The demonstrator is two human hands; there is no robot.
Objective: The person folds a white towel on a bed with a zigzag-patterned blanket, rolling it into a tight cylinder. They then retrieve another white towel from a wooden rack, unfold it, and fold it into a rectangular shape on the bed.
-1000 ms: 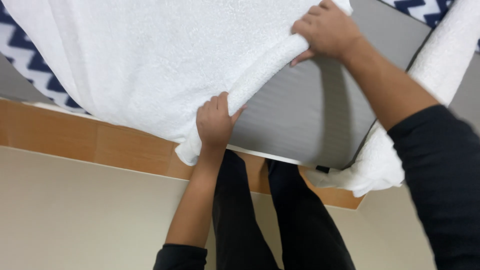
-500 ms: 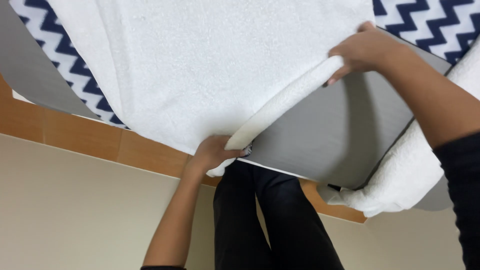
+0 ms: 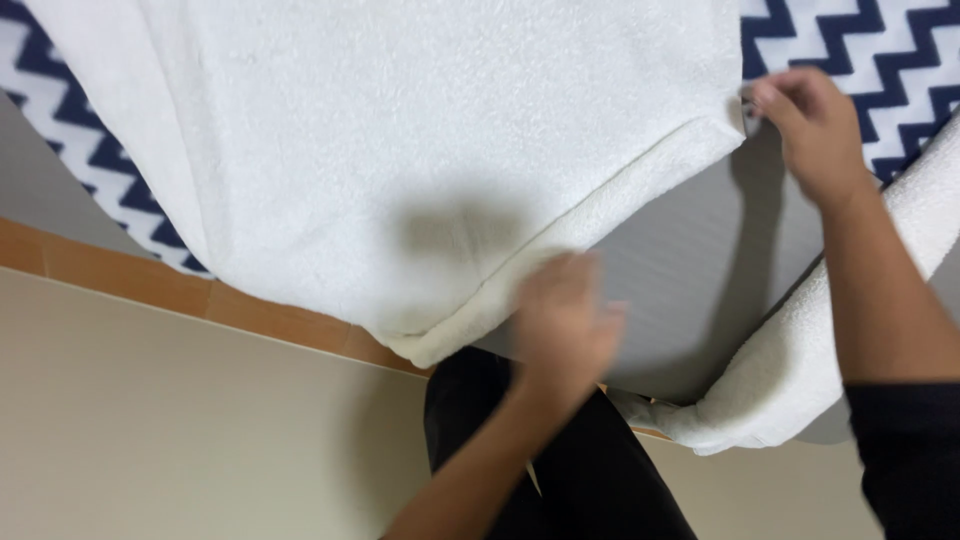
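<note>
Head view: left hand (image 3: 562,325) blurred, fingers loosely spread, hovering just off the near hem of a thick white terry towel (image 3: 420,150); right hand (image 3: 812,135) pinching the towel's far corner (forearm stretched out). Towel draped across a flat grey board (image 3: 690,280), over navy-and-white zigzag fabric (image 3: 860,50); wooden edge (image 3: 150,285), beige floor (image 3: 180,430) below.

A fluffy white terry-cloth towel (image 3: 420,150) lies over smooth matt grey sheet (image 3: 680,290) and a wooden edge (image 3: 250,310).
</note>
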